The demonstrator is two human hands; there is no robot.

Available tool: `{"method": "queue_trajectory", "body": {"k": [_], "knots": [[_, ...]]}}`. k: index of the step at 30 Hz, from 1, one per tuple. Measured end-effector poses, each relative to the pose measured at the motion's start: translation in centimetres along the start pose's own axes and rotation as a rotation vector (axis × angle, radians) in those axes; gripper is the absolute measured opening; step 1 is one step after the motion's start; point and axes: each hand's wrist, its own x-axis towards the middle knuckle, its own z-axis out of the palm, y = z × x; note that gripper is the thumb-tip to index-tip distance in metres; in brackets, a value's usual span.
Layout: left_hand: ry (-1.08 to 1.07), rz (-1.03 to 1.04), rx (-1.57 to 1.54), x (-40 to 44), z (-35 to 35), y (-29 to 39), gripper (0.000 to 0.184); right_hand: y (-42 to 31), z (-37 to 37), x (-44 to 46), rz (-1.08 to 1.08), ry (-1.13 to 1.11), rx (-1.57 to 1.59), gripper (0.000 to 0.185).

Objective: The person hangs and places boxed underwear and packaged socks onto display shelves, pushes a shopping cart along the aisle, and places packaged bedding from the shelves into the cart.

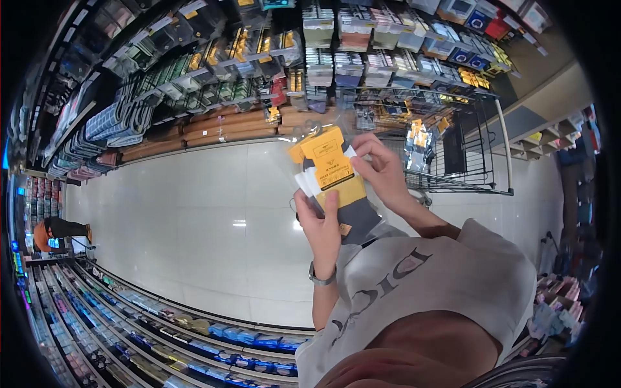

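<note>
Pack (331, 168) held above the floor (187, 226)

The left hand's (319, 229) grip is closed on the pack's lower left side, thumb across the front. The right hand's (381, 169) grip pinches its upper right edge. The pack, clear with a yellow label, is just in front of the shirt (420, 284). Beyond the right hand stands a cart (502, 149) holding yellow-labelled goods (419, 145).

The yellow label (330, 159) reads "COMFORTABLE"; the shirt's (446, 275) big letters seem to start "DIO".
</note>
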Motion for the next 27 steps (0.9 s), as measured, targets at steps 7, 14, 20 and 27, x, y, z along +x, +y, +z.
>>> {"method": "queue_trajectory", "body": {"k": [7, 14, 20, 27], "knots": [[-0.111, -0.029, 0.247, 9.7, -11.7, 1.9, 0.031, -2.2, 8.4, 12.2, -0.245, -0.035, -0.259, 0.022], [-0.253, -0.04, 0.441, 17.2, -19.4, 5.0, 0.034, -2.7, 15.6, 19.3, -0.325, -0.286, -0.479, 0.009], [-0.259, -0.213, 0.368, 21.5, -23.2, 3.9, 0.032, -1.3, 19.0, 22.9, -0.191, -0.214, -0.403, 0.007], [-0.323, -0.188, 0.321, 27.7, -26.6, 1.9, 0.03, 0.7, 22.4, 28.2, -0.225, -0.315, -0.605, 0.01]]}}
